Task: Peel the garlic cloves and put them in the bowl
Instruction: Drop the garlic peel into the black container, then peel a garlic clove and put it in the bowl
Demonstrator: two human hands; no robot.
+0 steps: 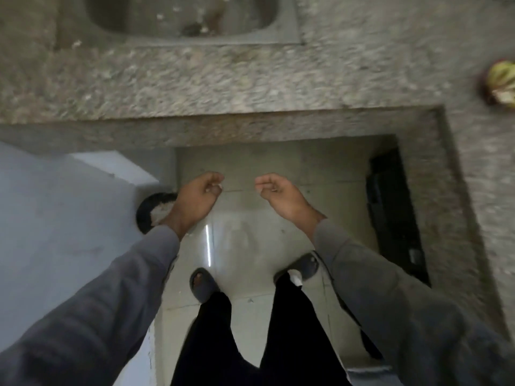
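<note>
Home kitchen, as we read it: speckled granite desk [223, 79] in an L-shape, steel sink [181, 20] set into it, bowl of vegetable scraps [500, 83] at its right edge, tiled floor [250, 207] below

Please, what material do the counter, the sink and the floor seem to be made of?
Counter: probably granite or similar polished stone, by its grey-brown speckled grain and thick squared edge. Sink: likely stainless steel with a dull finish; grey, thin flat rim, rounded basin. Floor: apparently glossy ceramic tile, since it mirrors a bright light streak and shows thin joint lines. The blur leaves all three uncertain.
</note>
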